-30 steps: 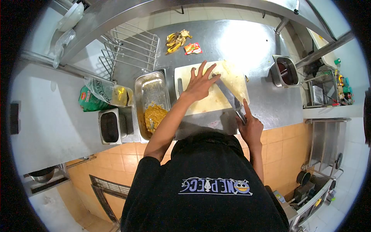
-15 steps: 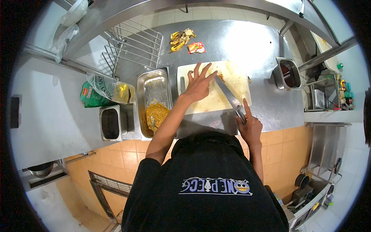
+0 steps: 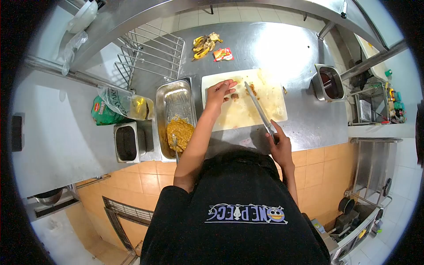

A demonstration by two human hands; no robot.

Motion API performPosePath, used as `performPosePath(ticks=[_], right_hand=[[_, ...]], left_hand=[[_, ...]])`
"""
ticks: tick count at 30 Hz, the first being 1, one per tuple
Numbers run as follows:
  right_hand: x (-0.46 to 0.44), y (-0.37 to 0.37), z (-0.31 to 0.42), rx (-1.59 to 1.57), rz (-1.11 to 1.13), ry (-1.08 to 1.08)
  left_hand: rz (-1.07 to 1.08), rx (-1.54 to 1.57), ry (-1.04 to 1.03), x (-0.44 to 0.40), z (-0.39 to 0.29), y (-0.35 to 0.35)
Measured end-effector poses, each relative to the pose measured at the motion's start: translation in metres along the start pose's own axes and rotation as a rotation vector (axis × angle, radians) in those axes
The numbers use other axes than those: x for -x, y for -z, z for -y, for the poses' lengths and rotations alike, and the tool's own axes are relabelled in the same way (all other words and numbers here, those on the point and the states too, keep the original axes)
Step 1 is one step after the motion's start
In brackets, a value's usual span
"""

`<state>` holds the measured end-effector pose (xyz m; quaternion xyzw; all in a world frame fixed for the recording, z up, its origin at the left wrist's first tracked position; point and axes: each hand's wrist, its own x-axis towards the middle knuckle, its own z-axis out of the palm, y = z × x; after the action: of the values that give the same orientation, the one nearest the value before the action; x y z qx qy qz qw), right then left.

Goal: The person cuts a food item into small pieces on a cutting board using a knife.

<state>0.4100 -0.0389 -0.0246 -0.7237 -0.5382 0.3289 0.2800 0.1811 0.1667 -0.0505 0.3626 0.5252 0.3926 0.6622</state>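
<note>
My right hand (image 3: 281, 148) is closed round the handle of a long kitchen knife (image 3: 258, 106), whose blade points away from me over the white cutting board (image 3: 240, 117). Beside the blade tip, brown chopped bits (image 3: 253, 90) lie on the board. A small dark brown piece (image 3: 234, 96) rests close to the fingertips of my left hand (image 3: 218, 94). That hand hovers over the board's left part with its fingers partly bent and apart, and nothing shows in its grasp.
Left of the board stands a steel pan (image 3: 174, 95) with yellow-brown mash (image 3: 179, 134) and a utensil. Banana peels (image 3: 205, 45) and a red packet (image 3: 223, 54) lie behind. Steel containers (image 3: 329, 84) (image 3: 126, 142), a wire rack (image 3: 154, 55) and a bottle (image 3: 142, 107) stand around.
My left hand has drawn back left from the blade, and its spread fingers have bent. The brown piece now shows on the board. The knife has turned slightly, its tip shifting left.
</note>
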Motion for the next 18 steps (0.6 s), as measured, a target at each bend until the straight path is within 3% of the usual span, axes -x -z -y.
performPosePath(ticks=[8,13,16,18], right_hand=[[-0.001,-0.002,-0.002,-0.076,-0.040,0.059],[0.000,0.000,-0.006,-0.122,-0.013,-0.030],[0.001,-0.001,-0.009,-0.196,-0.024,-0.005],[0.001,0.000,-0.008,-0.174,-0.024,-0.013]], left_hand=[[-0.021,0.034,0.092,0.005,-0.005,-0.010],[-0.047,0.050,0.115,0.005,-0.009,-0.022],[-0.058,0.041,0.096,-0.003,-0.005,-0.028],[0.045,0.044,-0.035,-0.013,0.000,-0.030]])
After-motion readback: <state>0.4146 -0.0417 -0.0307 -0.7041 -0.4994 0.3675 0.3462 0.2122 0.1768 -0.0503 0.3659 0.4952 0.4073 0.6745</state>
